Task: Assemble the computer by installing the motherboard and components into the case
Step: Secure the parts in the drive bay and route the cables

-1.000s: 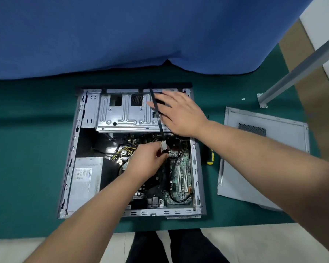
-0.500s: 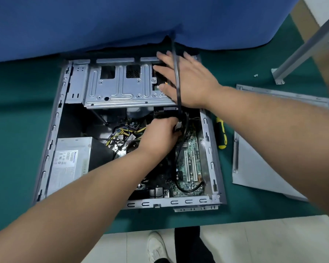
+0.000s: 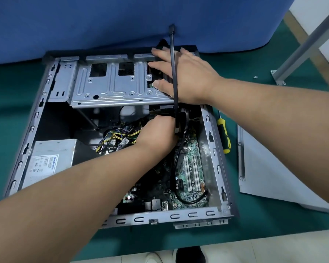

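Right hand [image 3: 186, 76] flat, fingers straight and spread, palm down, forearm extended. Left hand [image 3: 158, 133] curled, fingers hidden, forearm reaching diagonally forward.

Grey metal computer case [image 3: 215, 149] is lying on a dark green table covering [image 3: 11, 88], with a plain blue cloth [image 3: 103, 21] hanging behind it. A silvery drive cage [image 3: 110, 88], showing pressed grooves and dark square cut-outs, is sitting at the far end. The green motherboard [image 3: 190, 168] is carrying white slots and black wiring. A flat black cable [image 3: 173, 63] is standing up across the case. Yellow and black wires [image 3: 118, 135] are bunching beside a silver power supply [image 3: 49, 158] bearing a white label with blue lettering. A yellow-and-black screwdriver [image 3: 224, 135] is lying beside a pale grey side panel [image 3: 270, 177].
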Tool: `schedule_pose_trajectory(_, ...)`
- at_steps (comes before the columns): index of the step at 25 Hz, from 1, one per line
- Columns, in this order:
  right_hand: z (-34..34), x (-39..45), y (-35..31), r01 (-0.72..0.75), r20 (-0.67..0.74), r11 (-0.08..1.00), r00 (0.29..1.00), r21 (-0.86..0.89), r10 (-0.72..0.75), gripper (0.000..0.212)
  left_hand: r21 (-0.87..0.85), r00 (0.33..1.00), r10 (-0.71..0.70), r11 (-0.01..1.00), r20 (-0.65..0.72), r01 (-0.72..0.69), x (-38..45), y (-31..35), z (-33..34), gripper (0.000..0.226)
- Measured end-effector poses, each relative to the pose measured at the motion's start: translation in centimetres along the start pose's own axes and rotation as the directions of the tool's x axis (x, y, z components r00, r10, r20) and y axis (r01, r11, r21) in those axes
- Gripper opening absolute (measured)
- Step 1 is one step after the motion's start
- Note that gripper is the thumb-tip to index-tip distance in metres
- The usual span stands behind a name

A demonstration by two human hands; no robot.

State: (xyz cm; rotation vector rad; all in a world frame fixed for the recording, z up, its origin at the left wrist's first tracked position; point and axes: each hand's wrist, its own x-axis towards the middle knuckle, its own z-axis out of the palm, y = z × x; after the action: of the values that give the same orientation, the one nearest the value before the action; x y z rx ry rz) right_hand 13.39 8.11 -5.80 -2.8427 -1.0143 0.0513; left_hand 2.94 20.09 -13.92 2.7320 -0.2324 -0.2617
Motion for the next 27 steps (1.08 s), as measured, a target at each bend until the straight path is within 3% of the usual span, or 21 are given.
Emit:
schedule_pose_trajectory(10, -0.04, 0.02, -0.04, -0.013, -0.002, 0.999, 1.0, 0.031, 0.013, 0.062, 0.098, 0.998, 0.025, 0.995, 0.053, -0.03, 0.69, 0.34, -0.21, 0.021)
schedule_pose_trajectory(16, -0.07, -0.03, -0.04, -0.007, -0.003, 1.0, 1.0, 0.026, 0.007, 0.062, 0.095, 0.997, 0.051, 0.994, 0.064, -0.057, 0.7, 0.05, -0.29, 0.007)
schedule_pose_trajectory(21, -0.1, -0.16, -0.11, -0.015, -0.016, 0.999, 1.0, 0.052, 0.016, 0.061, 0.095, 0.997, 0.058, 0.994, 0.046, -0.062, 0.61, -0.03, -0.13, 0.023)
schedule_pose_trajectory(27, -0.18, -0.19, -0.16, -0.018, -0.006, 0.999, 1.0, 0.038, 0.018, 0.06, 0.135, 0.995, 0.085, 0.987, 0.05, -0.091, 0.36, 0.07, -0.14, 0.017)
